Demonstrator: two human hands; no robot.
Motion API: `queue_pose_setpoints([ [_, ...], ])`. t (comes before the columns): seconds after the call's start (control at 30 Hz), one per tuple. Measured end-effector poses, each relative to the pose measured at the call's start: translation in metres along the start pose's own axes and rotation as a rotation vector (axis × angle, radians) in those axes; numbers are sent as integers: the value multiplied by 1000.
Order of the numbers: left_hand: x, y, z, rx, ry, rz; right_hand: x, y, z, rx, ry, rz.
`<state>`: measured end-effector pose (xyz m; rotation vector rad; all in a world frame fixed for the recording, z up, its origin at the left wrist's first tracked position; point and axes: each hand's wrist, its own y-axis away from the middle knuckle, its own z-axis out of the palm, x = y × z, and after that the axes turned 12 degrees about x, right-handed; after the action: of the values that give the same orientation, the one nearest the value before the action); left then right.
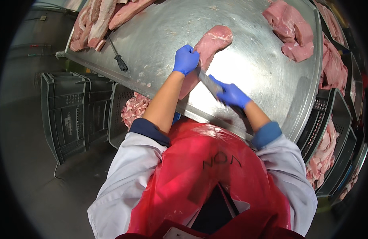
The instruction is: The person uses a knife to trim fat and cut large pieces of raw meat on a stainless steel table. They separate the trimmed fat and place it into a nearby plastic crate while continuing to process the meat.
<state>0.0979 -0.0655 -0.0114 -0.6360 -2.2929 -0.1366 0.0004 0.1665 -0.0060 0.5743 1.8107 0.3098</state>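
My left hand (186, 59) presses down on the pork cut (208, 49) while my right hand (231, 95) is closed around the knife (209, 82), both on the steel table (263, 79) above grey crates (76, 111), the cut's long axis running diagonally toward upper right.

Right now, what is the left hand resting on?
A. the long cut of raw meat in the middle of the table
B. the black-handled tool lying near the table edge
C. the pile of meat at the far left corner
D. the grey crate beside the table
A: the left hand presses on the long cut of raw meat, while the right hand holds a knife against it.
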Motion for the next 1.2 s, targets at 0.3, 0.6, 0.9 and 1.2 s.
queue_pose_setpoints([
  [0.3, -40, 33, -170, 199, 446, -32, -19, -16, -20, 302, -312, -162],
  [0.6, -52, 105, -44, 16, -409, 484, -38, -98, 4, 443, 399, -264],
  [0.9, -69, 9, -5, -14, -484, 257, 4, 55, 28, 260, 400, 60],
  [1.2, -152, -117, -46, -442, -307, 565, 45, 272, 61, 992, -303, 108],
])
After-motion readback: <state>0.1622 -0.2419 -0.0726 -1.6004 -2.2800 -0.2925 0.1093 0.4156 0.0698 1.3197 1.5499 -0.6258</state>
